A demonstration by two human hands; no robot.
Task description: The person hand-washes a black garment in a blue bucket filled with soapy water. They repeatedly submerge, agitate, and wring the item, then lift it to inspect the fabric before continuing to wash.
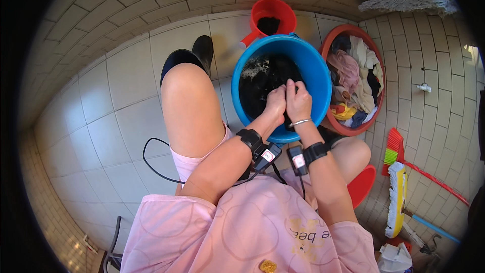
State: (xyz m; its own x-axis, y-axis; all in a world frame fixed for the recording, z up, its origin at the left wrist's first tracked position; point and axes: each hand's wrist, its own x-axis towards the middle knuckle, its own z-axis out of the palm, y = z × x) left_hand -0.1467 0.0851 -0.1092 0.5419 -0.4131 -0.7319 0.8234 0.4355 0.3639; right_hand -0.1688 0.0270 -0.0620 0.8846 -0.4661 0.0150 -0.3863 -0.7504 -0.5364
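Observation:
A blue plastic bucket (pixel 280 89) stands between my knees, with dark cloth (pixel 254 91) and foamy water in it. Both my hands are inside the bucket, close together at its right side. My left hand (pixel 276 102) and my right hand (pixel 298 100), which has a silver bangle at its wrist, are closed around dark cloth. Part of that cloth hangs below the right hand, against the bucket wall. The fingers hide most of what lies between them.
Behind the bucket, a red dipper (pixel 290 11) holds a dark item. At the right, a reddish basin (pixel 327 45) is full of mixed clothes (pixel 348 70). A broom (pixel 394 148), a yellow-backed mop (pixel 398 197) and a string mop (pixel 409 4) are by the tiled wall.

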